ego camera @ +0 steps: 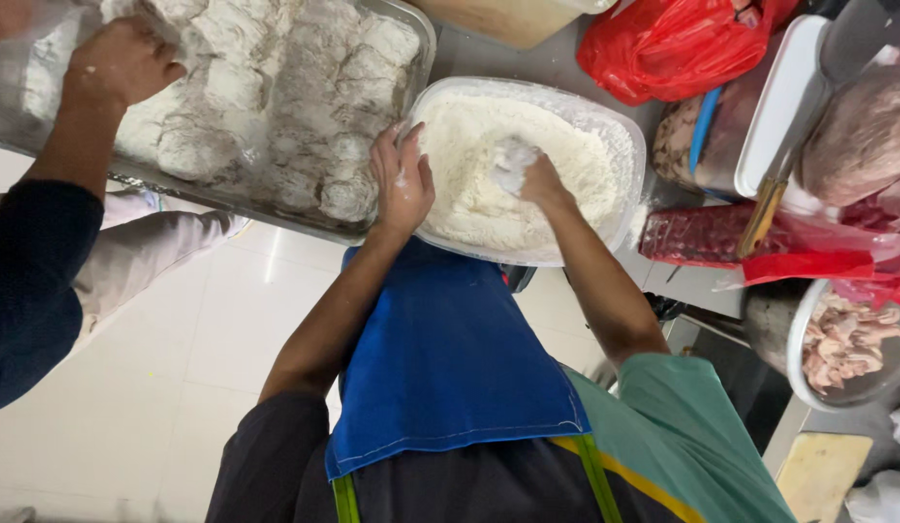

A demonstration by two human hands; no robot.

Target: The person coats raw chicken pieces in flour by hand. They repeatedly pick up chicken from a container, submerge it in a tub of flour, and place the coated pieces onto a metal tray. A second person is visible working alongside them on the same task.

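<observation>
Two bare hands worked at a clear plastic tub (620, 136) of white flour (489, 194) that stood at the near edge of the bench (552, 58), past a blue apron bib (450, 358) that filled the nearest part of the view. The left hand (402, 179) rested on the tub's left rim, its fingers held loosely together and dusted white. The right hand (535, 174) was down in the flour; its fingers were caked and blurred, seemingly curled around a floured lump (513, 160), though whether they pinched it or only pressed on it could not be told.

Left of the tub, a metal tray (416, 58) of flour-coated pieces (276, 97) jutted over the bench's edge, its far side cut off by the frame. Another person's hand (121, 63) in a dark sleeve reached into it, its fingers hidden in the coating.

To the right lay a steel bowl (799, 363) of pale raw meat, partly cropped, with red plastic bags (663, 44) and a white tray (784, 107) further back, their contents hard to make out.
</observation>
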